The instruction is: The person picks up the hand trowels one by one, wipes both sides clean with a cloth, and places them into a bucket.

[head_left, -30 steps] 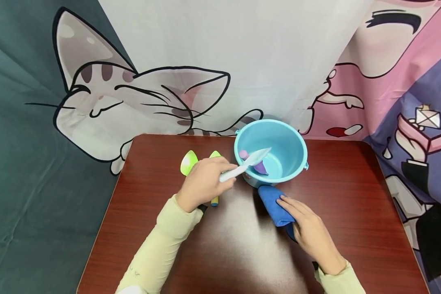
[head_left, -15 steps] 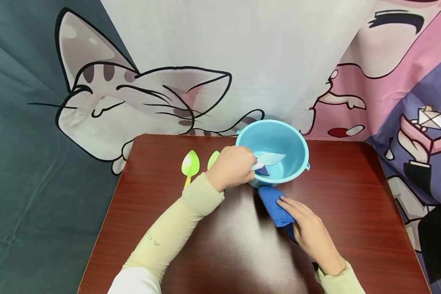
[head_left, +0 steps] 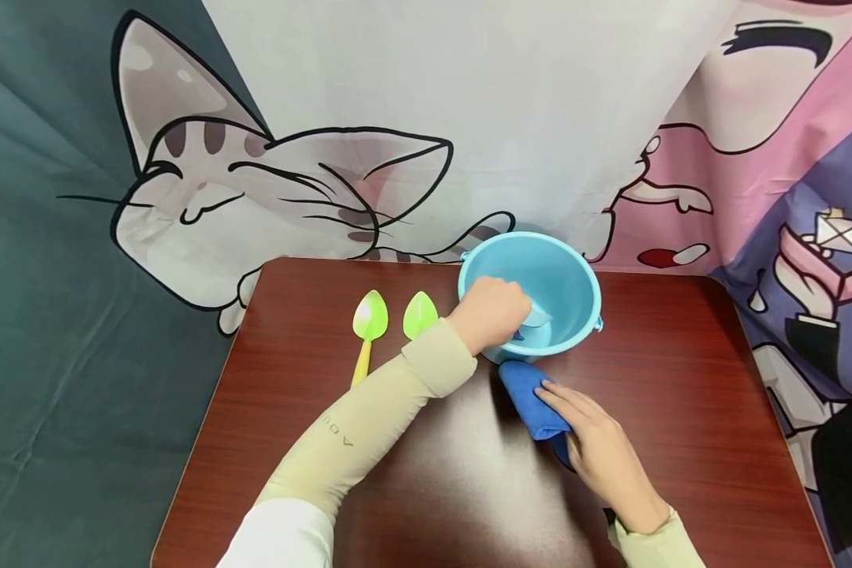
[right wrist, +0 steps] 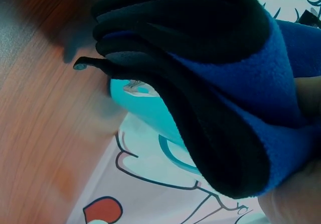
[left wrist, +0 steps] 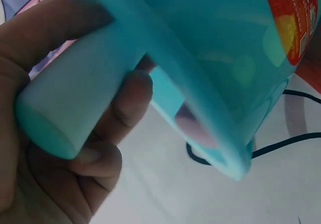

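Observation:
My left hand (head_left: pixel 491 312) is over the near-left rim of a light blue bucket (head_left: pixel 518 260). Its fingers curl round the thick pale handle (left wrist: pixel 80 83) of a toy trowel, whose pale blade (head_left: pixel 537 317) points down inside the bucket. A small bit of a purple piece (head_left: pixel 517 336) shows beside the blade, the rest covered by the hand. In front of the bucket, my right hand (head_left: pixel 607 446) holds a folded blue cloth (head_left: pixel 532 398), fingers along its upper side. The right wrist view shows the cloth's dark-edged folds (right wrist: pixel 220 148) close up.
Two toy shovels with green heads lie left of the bucket: one head (head_left: pixel 371 315) has a yellow handle showing, the other head (head_left: pixel 420 314) is partly behind my left sleeve (head_left: pixel 369 418). A printed curtain (head_left: pixel 539 118) hangs behind the brown table (head_left: pixel 667 355).
My left hand has moved right from above the green shovels to the bucket, carrying the pale trowel down into it. Both green heads are uncovered now. The right hand and cloth stay put.

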A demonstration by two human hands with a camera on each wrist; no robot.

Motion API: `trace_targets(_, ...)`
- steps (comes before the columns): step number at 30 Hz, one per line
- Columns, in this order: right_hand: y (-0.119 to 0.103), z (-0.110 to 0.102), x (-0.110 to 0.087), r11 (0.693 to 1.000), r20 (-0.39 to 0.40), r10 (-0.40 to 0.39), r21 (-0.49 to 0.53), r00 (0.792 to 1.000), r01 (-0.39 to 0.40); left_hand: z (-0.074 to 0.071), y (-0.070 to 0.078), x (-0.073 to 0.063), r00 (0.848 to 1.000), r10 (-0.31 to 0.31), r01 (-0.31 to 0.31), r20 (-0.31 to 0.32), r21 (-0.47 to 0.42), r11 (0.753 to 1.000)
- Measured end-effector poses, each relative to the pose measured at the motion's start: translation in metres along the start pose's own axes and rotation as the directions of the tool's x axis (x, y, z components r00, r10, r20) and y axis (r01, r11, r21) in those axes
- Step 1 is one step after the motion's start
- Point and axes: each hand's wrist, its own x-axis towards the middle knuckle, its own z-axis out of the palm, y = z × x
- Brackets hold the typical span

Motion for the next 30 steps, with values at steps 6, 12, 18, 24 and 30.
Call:
trace_targets(6,0.000,0.001,-0.001,1.000,0.023,0.013,0.001,1.000,-0.013,0.012,-0.002,0.014,0.998,0.054,-0.055,0.036,0.029,0.998)
trace_targets(12,0.001,0.002,-0.003,0.999,0.052,0.033,-0.011,0.998,-0.033,0.021,-0.004,0.024,0.995,0.060,-0.062,0.085,0.029,0.998)
trace_targets(18,0.002,0.002,-0.002,1.000,0.047,0.027,0.000,0.999,-0.027,0.026,-0.004,0.030,0.991,0.031,-0.035,0.133,0.026,0.999)
trace_targets(24,0.000,0.001,0.001,1.000,0.011,0.004,0.003,1.000,-0.004,0.025,-0.002,0.031,0.985,0.002,-0.006,0.170,0.022,1.000)
trace_targets(30,0.000,0.001,0.001,1.000,0.006,0.004,0.002,1.000,-0.004,0.022,-0.001,0.030,0.980,-0.011,0.007,0.201,0.018,1.000)
